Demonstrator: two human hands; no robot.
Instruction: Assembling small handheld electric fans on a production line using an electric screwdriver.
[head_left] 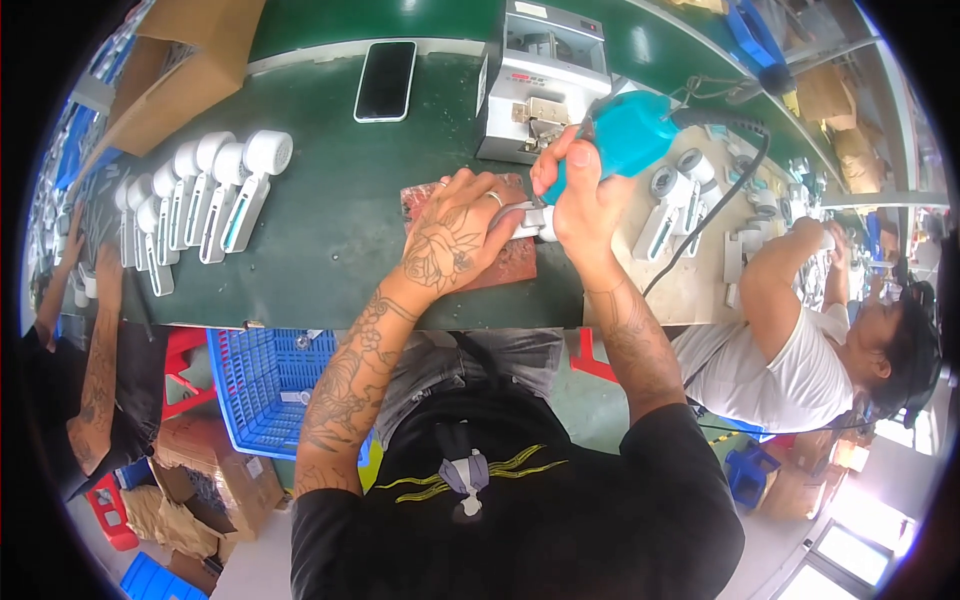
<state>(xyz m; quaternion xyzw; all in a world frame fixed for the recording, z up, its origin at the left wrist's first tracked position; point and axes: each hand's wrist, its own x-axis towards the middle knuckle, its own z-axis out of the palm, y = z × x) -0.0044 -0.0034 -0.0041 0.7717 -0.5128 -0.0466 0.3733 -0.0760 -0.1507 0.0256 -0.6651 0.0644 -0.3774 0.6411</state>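
Note:
My right hand (590, 195) is wrapped round a teal corded power tool (632, 130), its body tilted up to the right. The tool's working end is low, beside a white handheld unit (541, 222), and the contact between them is hidden. That unit lies on a worn red pad (500, 272) on the green bench. My left hand (455, 230), with a ring on one finger, presses over the unit from the left and grips it; the hand covers much of it.
Several white round-headed handheld units (240, 190) stand in a cluster at left, with more (660, 215) at right. A phone (386, 82) and a grey machine (545, 75) are at the back. The tool's black cord (735, 190) loops rightward. A co-worker (790, 350) sits at right, another person's arms (95, 350) at left.

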